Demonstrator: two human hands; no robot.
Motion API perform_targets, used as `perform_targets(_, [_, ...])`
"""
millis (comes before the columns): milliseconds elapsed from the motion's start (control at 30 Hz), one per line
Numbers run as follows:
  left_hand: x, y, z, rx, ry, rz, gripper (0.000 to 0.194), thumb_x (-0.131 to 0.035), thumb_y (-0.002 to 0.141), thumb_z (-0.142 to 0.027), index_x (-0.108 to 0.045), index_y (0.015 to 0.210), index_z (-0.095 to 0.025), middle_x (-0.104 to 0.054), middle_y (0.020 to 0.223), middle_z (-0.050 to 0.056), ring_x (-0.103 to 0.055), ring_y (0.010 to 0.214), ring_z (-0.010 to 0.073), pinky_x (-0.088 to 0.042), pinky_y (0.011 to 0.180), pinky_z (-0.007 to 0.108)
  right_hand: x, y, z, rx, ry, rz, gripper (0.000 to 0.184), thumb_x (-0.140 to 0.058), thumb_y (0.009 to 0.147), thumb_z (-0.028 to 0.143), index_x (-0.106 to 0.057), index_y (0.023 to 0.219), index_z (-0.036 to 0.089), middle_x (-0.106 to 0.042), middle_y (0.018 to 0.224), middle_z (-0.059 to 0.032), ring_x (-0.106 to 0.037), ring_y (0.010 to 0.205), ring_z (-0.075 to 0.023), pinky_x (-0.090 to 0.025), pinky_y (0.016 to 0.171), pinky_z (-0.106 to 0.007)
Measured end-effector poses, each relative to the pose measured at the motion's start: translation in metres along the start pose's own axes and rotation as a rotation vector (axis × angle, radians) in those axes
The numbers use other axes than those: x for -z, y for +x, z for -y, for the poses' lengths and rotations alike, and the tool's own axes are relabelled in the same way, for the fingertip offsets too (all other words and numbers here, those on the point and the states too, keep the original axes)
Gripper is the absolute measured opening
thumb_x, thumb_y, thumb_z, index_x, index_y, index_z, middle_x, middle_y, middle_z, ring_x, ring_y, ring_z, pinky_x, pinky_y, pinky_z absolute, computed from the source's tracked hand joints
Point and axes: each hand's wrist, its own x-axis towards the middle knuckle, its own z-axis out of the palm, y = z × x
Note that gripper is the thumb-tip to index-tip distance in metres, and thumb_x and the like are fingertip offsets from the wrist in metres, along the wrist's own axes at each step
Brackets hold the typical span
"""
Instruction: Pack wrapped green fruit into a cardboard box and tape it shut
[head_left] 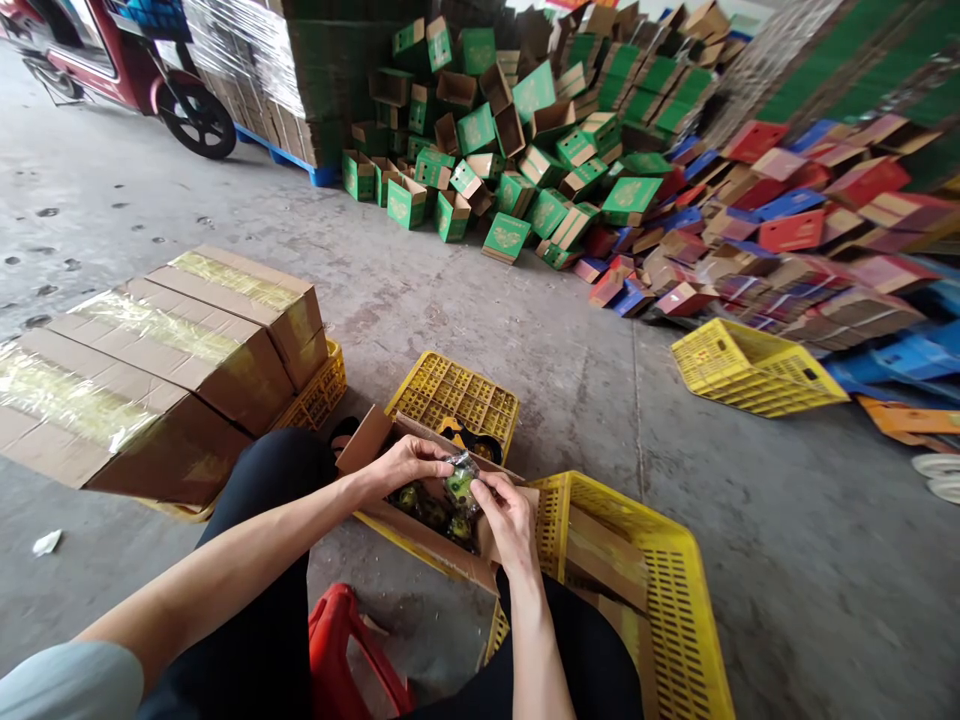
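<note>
Between my two hands is a clear plastic bag with something green and round inside, perhaps a fruit; its exact kind is hard to make out. My left hand pinches the bag's upper left edge. On the right side, my right hand grips it with thumb and fingers. Both hands are over an open cardboard box, in which several similar dark green bagged pieces lie. A black and yellow tape dispenser sits just behind the box, on an upturned yellow crate.
Taped cartons stand on yellow crates at left. A yellow crate with flattened cardboard is at right, another farther off. A red stool shows between my legs. Green boxes and red-blue boxes are heaped behind, near a red scooter.
</note>
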Motion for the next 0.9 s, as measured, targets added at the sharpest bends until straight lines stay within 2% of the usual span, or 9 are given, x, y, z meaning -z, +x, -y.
perform_targets(100, [-0.001,0.002,0.005,0.009,-0.059,0.046,0.065,-0.096,0.064,-0.037,-0.074,0.122,-0.015,-0.076,0.113,0.011,-0.072,0.098,0.0260,-0.055,0.090,0.037,-0.002,-0.001,-0.002,-0.047,0.037,-0.072,0.029,-0.075,0.083,0.052,-0.082,0.091,0.025,-0.078,0.094,-0.0039,-0.069,0.093,-0.0261,-0.053,0.086,-0.036])
perform_targets(167, [-0.003,0.003,0.007,0.005,-0.072,0.117,0.078,-0.098,0.061,-0.031,-0.068,0.133,-0.019,-0.073,0.122,0.011,-0.070,0.107,0.0274,-0.053,0.096,0.039,-0.003,-0.001,-0.005,-0.090,0.059,-0.115,0.032,-0.074,0.083,0.054,-0.083,0.094,0.025,-0.078,0.092,-0.0032,-0.069,0.092,-0.0259,-0.053,0.086,-0.036])
perform_targets(267, [-0.006,0.002,0.009,-0.008,-0.045,0.250,0.069,-0.093,0.071,-0.034,-0.068,0.133,-0.018,-0.073,0.123,0.011,-0.067,0.114,0.0273,-0.047,0.105,0.040,-0.005,-0.002,-0.010,-0.117,0.083,-0.141,0.037,-0.073,0.084,0.057,-0.082,0.100,0.025,-0.080,0.095,-0.0036,-0.070,0.093,-0.0266,-0.055,0.086,-0.037])
perform_targets(333, [-0.007,0.001,0.008,-0.007,-0.033,0.285,0.061,-0.088,0.077,-0.040,-0.070,0.130,-0.016,-0.073,0.121,0.011,-0.067,0.114,0.0274,-0.045,0.107,0.040,-0.005,-0.002,-0.013,-0.121,0.072,-0.129,0.041,-0.071,0.084,0.059,-0.081,0.103,0.024,-0.080,0.100,-0.0051,-0.071,0.096,-0.0280,-0.056,0.088,-0.038])
perform_targets(433, [-0.008,-0.002,0.006,0.002,-0.034,0.259,0.063,-0.086,0.078,-0.045,-0.068,0.132,-0.017,-0.073,0.120,0.011,-0.066,0.113,0.0273,-0.047,0.103,0.040,-0.007,0.000,-0.012,-0.101,0.002,-0.107,0.043,-0.071,0.084,0.059,-0.080,0.105,0.023,-0.079,0.109,-0.0078,-0.071,0.104,-0.0297,-0.056,0.094,-0.040])
perform_targets(633, [-0.007,-0.005,0.004,0.007,0.056,0.191,0.065,-0.083,0.080,-0.049,-0.066,0.134,-0.016,-0.073,0.114,0.011,-0.065,0.108,0.0259,-0.048,0.092,0.032,-0.011,0.004,-0.006,-0.052,0.070,-0.177,0.059,-0.074,0.082,0.056,-0.068,0.131,0.023,-0.075,0.120,-0.0102,-0.070,0.111,-0.0278,-0.057,0.097,-0.042])
perform_targets(700, [-0.008,-0.005,0.004,0.016,0.075,0.212,0.067,-0.082,0.081,-0.051,-0.066,0.134,-0.015,-0.073,0.114,0.011,-0.064,0.109,0.0271,-0.049,0.091,0.032,-0.010,0.004,-0.006,-0.058,0.078,-0.159,0.054,-0.073,0.084,0.055,-0.070,0.128,0.025,-0.075,0.121,-0.0092,-0.070,0.111,-0.0274,-0.057,0.097,-0.042])
perform_targets(800, [-0.008,-0.007,0.005,0.069,0.068,0.242,0.069,-0.078,0.084,-0.055,-0.061,0.141,-0.019,-0.069,0.123,0.011,-0.062,0.115,0.0288,-0.050,0.088,0.032,-0.008,0.003,-0.007,-0.064,0.086,-0.123,0.040,-0.073,0.084,0.053,-0.077,0.110,0.024,-0.078,0.113,-0.0080,-0.073,0.103,-0.0273,-0.060,0.091,-0.040])
perform_targets(900, [-0.009,-0.009,0.004,0.121,0.050,0.195,0.068,-0.072,0.088,-0.058,-0.054,0.145,-0.025,-0.064,0.132,0.011,-0.060,0.117,0.0275,-0.051,0.079,0.029,-0.007,0.002,-0.008,-0.053,0.090,-0.144,0.035,-0.074,0.082,0.053,-0.078,0.099,0.022,-0.079,0.103,-0.0076,-0.074,0.093,-0.0263,-0.062,0.080,-0.037])
